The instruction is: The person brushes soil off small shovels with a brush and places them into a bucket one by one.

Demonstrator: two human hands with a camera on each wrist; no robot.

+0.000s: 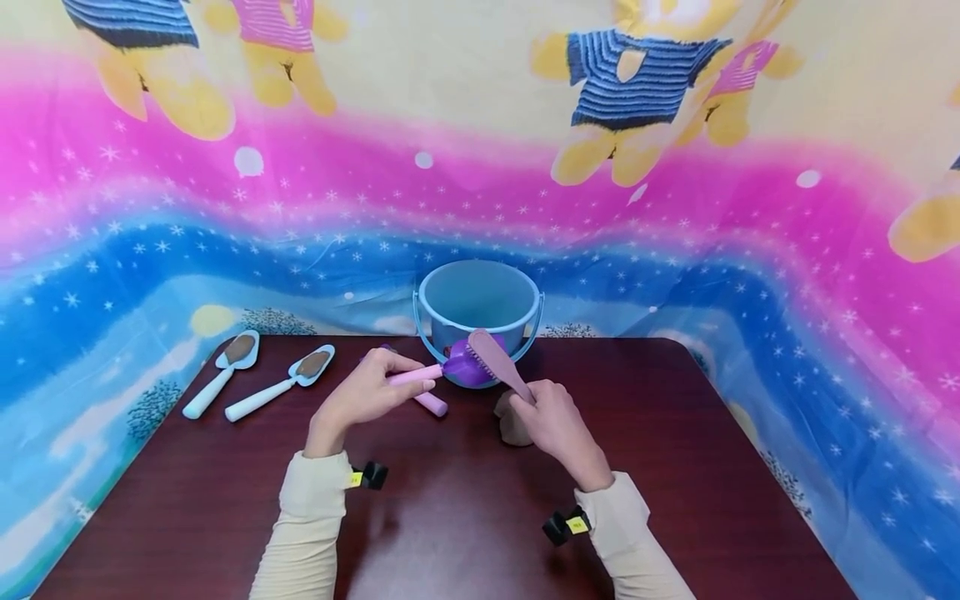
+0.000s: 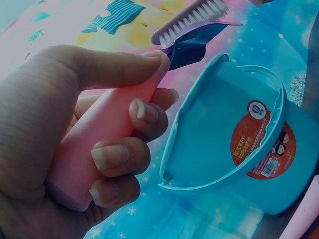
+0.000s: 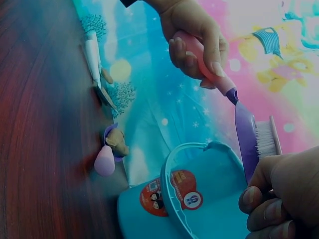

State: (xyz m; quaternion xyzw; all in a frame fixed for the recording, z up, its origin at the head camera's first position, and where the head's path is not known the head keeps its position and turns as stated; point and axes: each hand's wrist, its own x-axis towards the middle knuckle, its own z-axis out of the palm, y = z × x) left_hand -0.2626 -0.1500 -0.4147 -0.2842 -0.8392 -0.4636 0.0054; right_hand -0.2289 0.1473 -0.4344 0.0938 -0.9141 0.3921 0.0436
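My left hand [image 1: 363,392] grips the pink handle of a toy shovel [image 2: 107,134] and holds it up, its purple blade in front of the bucket. A pink brush [image 1: 491,357] is in my right hand [image 1: 557,423], fingers curled round its handle. In the right wrist view the white bristles [image 3: 265,139] lie against the purple blade. Behind both tools stands a light blue bucket [image 2: 209,124] with its handle hanging down. Below my right hand a brown lump [image 1: 512,423] rests on the table, partly covered by that hand.
Beneath my left hand lies another purple shovel with a pink handle [image 1: 431,404]; the right wrist view shows a brown lump [image 3: 117,142] on it. Two pale blue shovels [image 1: 240,350] bearing brown lumps lie at the table's left. A patterned cloth [image 1: 360,208] hangs round the table.
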